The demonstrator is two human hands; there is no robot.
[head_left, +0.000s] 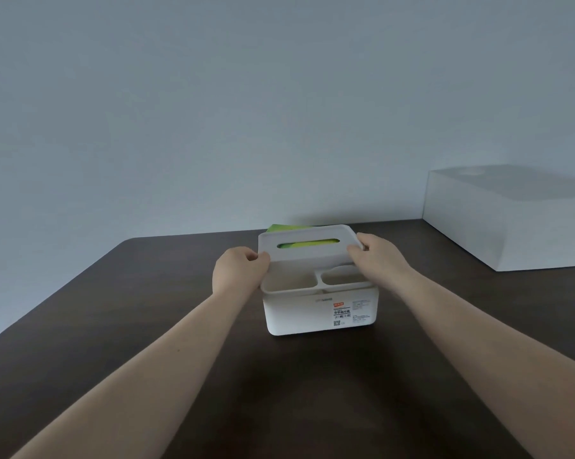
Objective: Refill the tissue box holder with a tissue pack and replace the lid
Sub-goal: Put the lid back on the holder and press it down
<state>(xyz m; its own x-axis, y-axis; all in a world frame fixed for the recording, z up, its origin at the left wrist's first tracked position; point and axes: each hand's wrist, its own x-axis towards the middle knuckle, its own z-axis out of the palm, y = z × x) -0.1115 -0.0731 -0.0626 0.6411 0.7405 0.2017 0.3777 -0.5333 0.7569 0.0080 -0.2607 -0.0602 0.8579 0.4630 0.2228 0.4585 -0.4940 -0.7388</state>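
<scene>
A white tissue box holder [299, 313] stands mid-table, a printed label on its front wall and open compartments along its near side. Its white lid [307, 251], with a long slot, is tilted up over the rear part of the holder. My left hand [238, 271] grips the lid's left end and my right hand [377, 256] grips its right end. A green tissue pack [307, 243] shows through the slot, and one corner sticks out behind the lid's upper left. The rest of the pack is hidden.
The dark brown table [147, 309] ends at a plain grey wall just behind the holder. A large white box [511, 220] sits at the back right of the table.
</scene>
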